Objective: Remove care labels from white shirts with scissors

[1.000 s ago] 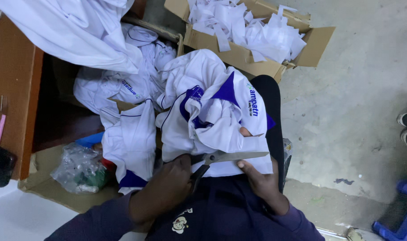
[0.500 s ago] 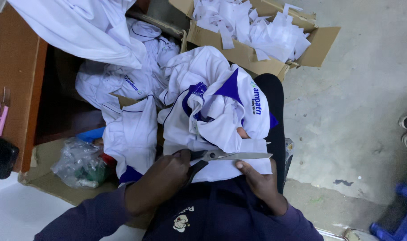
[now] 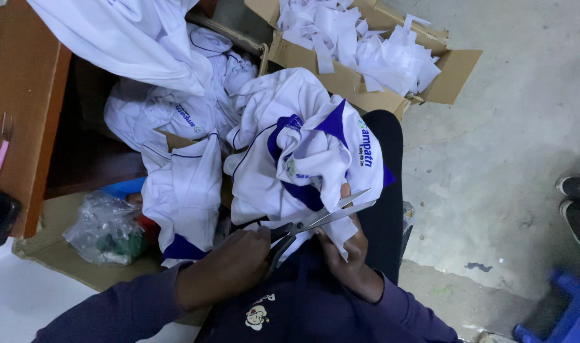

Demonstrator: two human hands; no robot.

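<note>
At the far left stands a wooden counter (image 3: 23,95), with a clear plastic bag (image 3: 105,228) on the floor below it. The left hand (image 3: 229,270) grips the scissors (image 3: 318,219), blades parted. The right hand (image 3: 347,251) pinches the white and blue garment (image 3: 302,152) on the lap. A cardboard box (image 3: 360,79) of white fabric scraps (image 3: 360,38) sits far right.

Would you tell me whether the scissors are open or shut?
Open: the scissors show two blades spread apart at the tips.
</note>
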